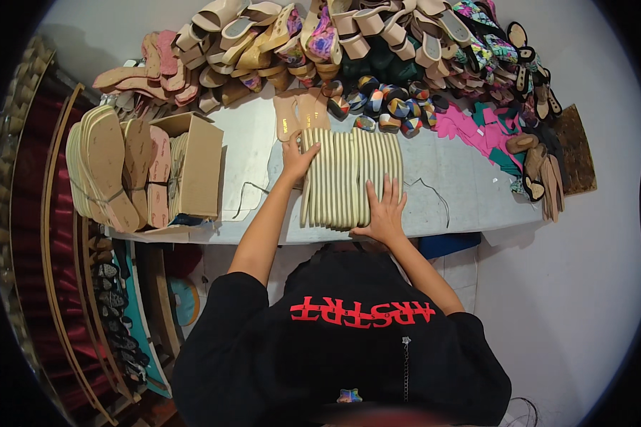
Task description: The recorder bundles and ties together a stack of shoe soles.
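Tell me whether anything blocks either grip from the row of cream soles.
Nothing visible does: the left grip touches the row of cream soles at far left, the right grip at near right.

- Table (486, 186) is offering passage right of the sole stack (342, 181).
- Cardboard box (201, 167) is standing well left of it.
- Patterned heels (397, 108) are crowding its far side.

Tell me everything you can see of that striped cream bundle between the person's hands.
The bundle is a row of many thin pieces packed side by side on edge, cream with darker bands between; the material resembles foam, though I'm unsure. It rests on the pale-covered table, by the edge nearest the person. The left hand touches its far left corner; the right hand spreads over its near right part.
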